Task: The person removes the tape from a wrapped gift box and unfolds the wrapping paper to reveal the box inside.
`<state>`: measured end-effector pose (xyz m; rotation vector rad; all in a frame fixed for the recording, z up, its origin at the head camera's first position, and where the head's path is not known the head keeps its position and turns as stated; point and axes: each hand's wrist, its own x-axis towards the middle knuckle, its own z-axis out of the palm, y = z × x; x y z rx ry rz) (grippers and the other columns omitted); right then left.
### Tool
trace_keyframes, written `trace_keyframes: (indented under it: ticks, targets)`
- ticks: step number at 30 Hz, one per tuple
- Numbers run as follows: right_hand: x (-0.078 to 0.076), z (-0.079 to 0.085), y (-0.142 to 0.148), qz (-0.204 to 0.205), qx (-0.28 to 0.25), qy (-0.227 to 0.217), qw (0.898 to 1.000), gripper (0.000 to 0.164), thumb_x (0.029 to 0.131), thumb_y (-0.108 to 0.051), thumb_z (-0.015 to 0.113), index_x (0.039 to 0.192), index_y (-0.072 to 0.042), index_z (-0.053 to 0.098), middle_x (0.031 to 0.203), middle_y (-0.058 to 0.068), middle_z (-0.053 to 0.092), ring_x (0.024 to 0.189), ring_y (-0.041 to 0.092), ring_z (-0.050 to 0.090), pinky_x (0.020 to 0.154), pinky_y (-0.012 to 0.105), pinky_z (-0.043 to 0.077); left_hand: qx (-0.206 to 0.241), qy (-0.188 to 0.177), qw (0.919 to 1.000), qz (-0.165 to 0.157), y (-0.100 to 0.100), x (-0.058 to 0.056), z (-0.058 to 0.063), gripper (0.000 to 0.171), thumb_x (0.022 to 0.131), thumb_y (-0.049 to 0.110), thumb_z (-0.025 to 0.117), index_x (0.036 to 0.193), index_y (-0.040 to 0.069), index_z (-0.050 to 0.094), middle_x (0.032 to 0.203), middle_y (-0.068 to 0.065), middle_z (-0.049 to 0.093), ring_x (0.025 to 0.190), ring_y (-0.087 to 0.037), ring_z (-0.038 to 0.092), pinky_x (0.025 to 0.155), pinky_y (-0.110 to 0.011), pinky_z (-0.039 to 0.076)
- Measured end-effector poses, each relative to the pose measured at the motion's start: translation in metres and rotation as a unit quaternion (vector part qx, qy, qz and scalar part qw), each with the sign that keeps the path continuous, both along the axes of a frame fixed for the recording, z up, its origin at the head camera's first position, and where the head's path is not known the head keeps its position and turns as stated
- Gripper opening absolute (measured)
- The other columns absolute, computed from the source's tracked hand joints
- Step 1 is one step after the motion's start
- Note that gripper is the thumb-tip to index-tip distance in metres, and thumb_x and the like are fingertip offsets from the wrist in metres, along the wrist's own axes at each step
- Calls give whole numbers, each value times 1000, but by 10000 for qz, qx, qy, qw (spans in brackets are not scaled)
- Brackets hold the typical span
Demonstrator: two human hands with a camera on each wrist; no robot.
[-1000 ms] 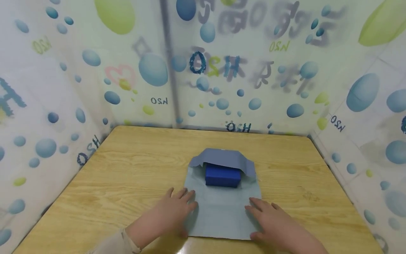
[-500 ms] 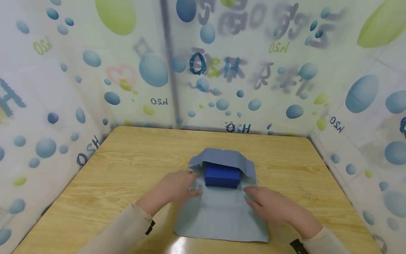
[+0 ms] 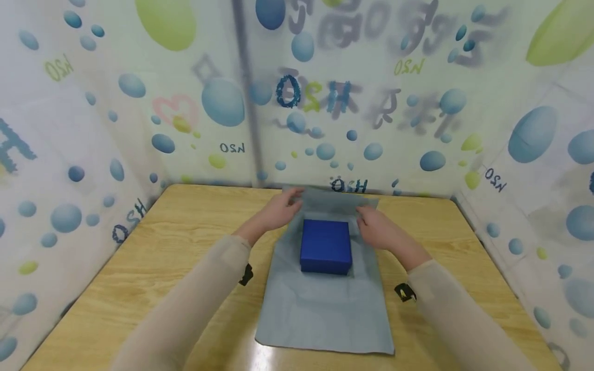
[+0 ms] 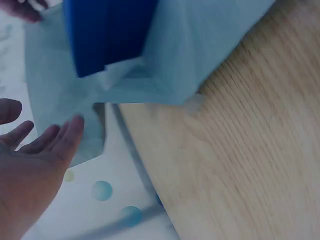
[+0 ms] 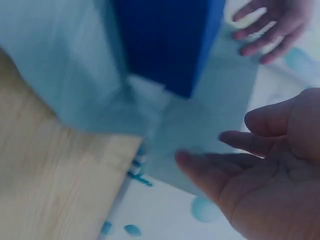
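Note:
A blue box (image 3: 326,246) sits on a sheet of grey-blue paper (image 3: 325,314) on the table. The paper's far end stands raised behind the box, leaning up toward the back wall. My left hand (image 3: 280,208) is at the left edge of that raised end, fingers extended along it. At the right edge is my right hand (image 3: 375,226), its fingertips overlapping the paper. In the left wrist view the left hand (image 4: 37,160) has fairly straight fingers with the thumb apart. The right wrist view shows the right hand (image 5: 265,165) likewise, fingers stretched out against the paper.
The wooden table (image 3: 195,247) extends on both sides of the paper. A patterned wall (image 3: 325,139) rises at the table's far edge, with similar walls left and right. A dark band with a small device (image 3: 405,292) shows below the right wrist.
Both hands have moved forward from the near part of the paper to its far end. The flap that lay folded over the box now stands back, baring the box's top.

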<state>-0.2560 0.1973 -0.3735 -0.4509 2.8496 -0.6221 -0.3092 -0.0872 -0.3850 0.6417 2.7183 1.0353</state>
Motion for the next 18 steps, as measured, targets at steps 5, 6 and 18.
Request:
trace_keyframes:
  ticks: [5,6,18]
  targets:
    - [-39,-23,-3,-199,1315,80,9911,54,111,-9,33,161,12,32,172,35,18,162,53,15,128,68,23,-2275,790,9704,-157,10,-19,-19,48,116,23,43,162,13,42,169,-13,42,158,-35,40,129,-64,27]
    - [-44,-29,-3,-240,1586,96,9870,54,112,-11,33,162,10,32,173,33,18,163,52,14,127,71,23,-2717,848,9585,-182,10,-20,-24,47,115,24,42,162,15,44,169,-11,43,158,-34,39,129,-68,23]
    - [-48,-70,24,-573,2049,-7,9771,59,112,-16,43,168,-6,29,177,26,17,163,51,17,121,84,17,-3051,344,9517,92,-18,-22,-49,50,115,36,44,162,19,44,173,-11,36,161,-37,33,125,-79,16]
